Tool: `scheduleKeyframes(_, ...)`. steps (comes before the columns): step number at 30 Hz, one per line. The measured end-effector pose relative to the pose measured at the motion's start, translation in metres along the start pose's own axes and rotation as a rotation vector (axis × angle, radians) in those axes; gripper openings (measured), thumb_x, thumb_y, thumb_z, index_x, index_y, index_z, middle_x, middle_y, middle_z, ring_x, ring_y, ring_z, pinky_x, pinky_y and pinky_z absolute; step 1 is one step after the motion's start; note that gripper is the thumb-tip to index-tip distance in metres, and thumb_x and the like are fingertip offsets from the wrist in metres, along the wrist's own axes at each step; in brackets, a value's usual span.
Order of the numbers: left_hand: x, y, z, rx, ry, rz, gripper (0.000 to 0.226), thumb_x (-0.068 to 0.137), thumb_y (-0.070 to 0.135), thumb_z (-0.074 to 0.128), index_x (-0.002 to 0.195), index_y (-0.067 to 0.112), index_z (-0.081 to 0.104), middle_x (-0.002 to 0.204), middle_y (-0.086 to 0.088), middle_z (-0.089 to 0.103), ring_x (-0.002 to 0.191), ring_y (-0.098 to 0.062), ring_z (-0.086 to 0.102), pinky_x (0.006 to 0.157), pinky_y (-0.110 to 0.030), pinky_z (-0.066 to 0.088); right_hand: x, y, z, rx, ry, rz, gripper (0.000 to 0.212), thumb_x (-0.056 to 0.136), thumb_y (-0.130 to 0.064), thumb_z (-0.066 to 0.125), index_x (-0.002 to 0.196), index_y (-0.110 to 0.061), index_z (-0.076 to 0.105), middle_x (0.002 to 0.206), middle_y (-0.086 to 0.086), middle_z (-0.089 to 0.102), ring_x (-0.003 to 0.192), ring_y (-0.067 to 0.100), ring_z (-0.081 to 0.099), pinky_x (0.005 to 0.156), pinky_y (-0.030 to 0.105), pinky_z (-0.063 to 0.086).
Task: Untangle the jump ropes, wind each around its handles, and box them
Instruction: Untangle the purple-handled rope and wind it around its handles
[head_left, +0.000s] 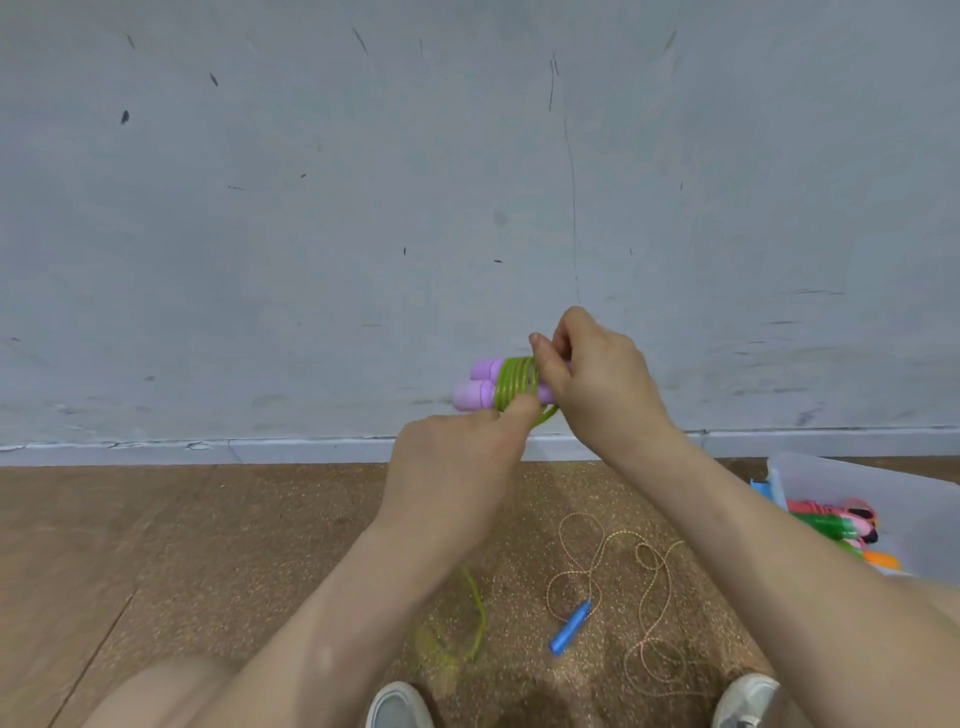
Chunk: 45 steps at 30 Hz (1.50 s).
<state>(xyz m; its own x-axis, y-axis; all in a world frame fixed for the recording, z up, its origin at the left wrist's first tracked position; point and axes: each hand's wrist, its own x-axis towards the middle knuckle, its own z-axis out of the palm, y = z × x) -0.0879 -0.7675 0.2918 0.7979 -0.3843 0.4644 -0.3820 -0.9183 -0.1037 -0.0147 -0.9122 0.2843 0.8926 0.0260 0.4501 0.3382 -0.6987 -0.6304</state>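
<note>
The two lilac plastic handles (475, 387) are held side by side in the air in front of the wall, with the lime-green plastic cord (514, 384) coiled several times round their middle. The left hand (457, 462) grips the handles from below, its thumb pressed on the lower edge of the coils. The right hand (597, 384) is clenched over the other end and appears to pinch the cord where it leaves the winding.

A long tail of the cord (477, 608) hangs down, blurred, to the brown wooden floor (208, 545). If the thumb lifts or the right hand's pull slackens, the springy coils will likely loosen and slide off the smooth handles. The hanging tail could also catch on a shoe, or drag into the blue-handled rope with the speckled orange cord (571, 627) lying loose on the floor near it, making a new tangle. That rope is not yet wound. The clear plastic box (776, 470) at the right already holds wound ropes (826, 522).
</note>
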Motion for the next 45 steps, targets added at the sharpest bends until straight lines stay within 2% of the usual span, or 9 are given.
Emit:
scheduleKeyframes(3, 0.002, -0.018, 0.003, -0.063, 0.119, 0.135, 0.008, 0.076, 0.031, 0.069, 0.079, 0.023, 0.067, 0.061, 0.006, 0.056, 0.051, -0.021, 0.051, 0.039, -0.023, 0.031, -0.002, -0.004, -0.003, -0.080, -0.140, 0.006, 0.034, 0.096, -0.042, 0.049, 0.075, -0.016, 0.043, 0.065, 0.004, 0.065, 0.073, 0.030, 0.059, 0.068, 0.043, 0.048)
scheduleKeyframes(8, 0.001, -0.032, -0.009, -0.189, 0.001, 0.039, 0.027, 0.082, 0.041, 0.044, 0.088, 0.030, 0.067, 0.085, 0.014, 0.068, 0.070, -0.014, 0.057, 0.051, -0.030, 0.046, -0.016, -0.024, -0.011, 0.020, -0.291, -0.106, 0.043, 0.097, -0.044, 0.047, 0.065, -0.016, 0.046, 0.052, -0.002, 0.060, 0.056, 0.020, 0.058, 0.060, 0.038, 0.049)
scheduleKeyframes(15, 0.007, -0.039, -0.006, -0.898, 0.009, -0.290, 0.015, 0.074, 0.034, 0.067, 0.086, 0.042, 0.068, 0.078, 0.022, 0.071, 0.077, 0.001, 0.066, 0.077, -0.032, 0.053, -0.013, -0.028, -0.034, 0.589, -0.516, 0.148, 0.034, 0.093, -0.032, 0.060, 0.082, 0.000, 0.066, 0.061, 0.009, 0.065, 0.050, 0.023, 0.056, 0.047, 0.024, 0.047)
scheduleKeyframes(22, 0.005, -0.041, -0.006, -0.866, -0.050, -0.132, 0.004, 0.079, 0.026, 0.071, 0.081, 0.024, 0.073, 0.074, 0.011, 0.069, 0.071, -0.008, 0.063, 0.069, -0.029, 0.049, -0.009, -0.022, -0.045, 0.543, -0.664, 0.041, 0.005, 0.086, -0.005, 0.068, 0.083, -0.009, 0.068, 0.065, -0.007, 0.065, 0.059, 0.002, 0.058, 0.057, 0.014, 0.045)
scheduleKeyframes(27, 0.007, -0.039, -0.003, -1.466, -0.335, -0.340, 0.013, 0.073, 0.008, 0.077, 0.080, 0.006, 0.066, 0.063, 0.001, 0.069, 0.058, -0.006, 0.061, 0.059, -0.018, 0.049, -0.006, -0.024, -0.059, 0.532, -0.845, -0.031, 0.004, 0.088, -0.006, 0.064, 0.089, -0.008, 0.068, 0.065, -0.007, 0.063, 0.061, 0.006, 0.056, 0.055, 0.020, 0.046)
scheduleKeyframes(30, 0.009, -0.038, 0.005, -1.720, -0.358, -0.364, 0.037, 0.060, 0.036, 0.087, 0.082, 0.013, 0.067, 0.071, -0.015, 0.068, 0.064, -0.022, 0.063, 0.058, -0.024, 0.051, -0.005, -0.023, -0.059, 0.671, -0.845, 0.005, 0.005, 0.084, -0.010, 0.067, 0.089, -0.011, 0.067, 0.066, -0.007, 0.064, 0.060, 0.006, 0.057, 0.055, 0.020, 0.047)
scheduleKeyframes(36, 0.013, -0.024, -0.003, -1.914, -0.347, -0.429, 0.032, 0.075, 0.043, 0.066, 0.066, 0.013, 0.071, 0.063, -0.003, 0.066, 0.054, -0.009, 0.062, 0.053, -0.018, 0.050, -0.007, -0.021, -0.053, 0.940, -0.797, 0.091, 0.019, 0.075, -0.015, 0.071, 0.091, -0.007, 0.063, 0.064, -0.004, 0.065, 0.053, 0.006, 0.056, 0.049, 0.017, 0.044)
scheduleKeyframes(40, 0.022, -0.009, 0.002, -1.942, -0.207, -0.857, 0.048, 0.093, 0.036, 0.044, 0.060, 0.013, 0.070, 0.044, 0.004, 0.054, 0.032, -0.006, 0.046, 0.036, -0.011, 0.035, -0.011, -0.022, -0.035, 1.226, -0.615, 0.254, 0.019, 0.073, -0.015, 0.073, 0.086, -0.006, 0.064, 0.069, 0.004, 0.065, 0.059, 0.012, 0.061, 0.052, 0.021, 0.048)
scheduleKeyframes(45, 0.022, -0.007, 0.015, -1.891, -0.034, -0.875, 0.023, 0.093, 0.004, 0.045, 0.083, 0.020, 0.058, 0.063, 0.003, 0.053, 0.047, -0.008, 0.044, 0.040, -0.016, 0.034, -0.015, -0.027, -0.019, 1.344, -0.377, 0.410, 0.018, 0.074, -0.015, 0.061, 0.088, -0.003, 0.060, 0.070, 0.006, 0.060, 0.057, 0.012, 0.055, 0.047, 0.019, 0.044)
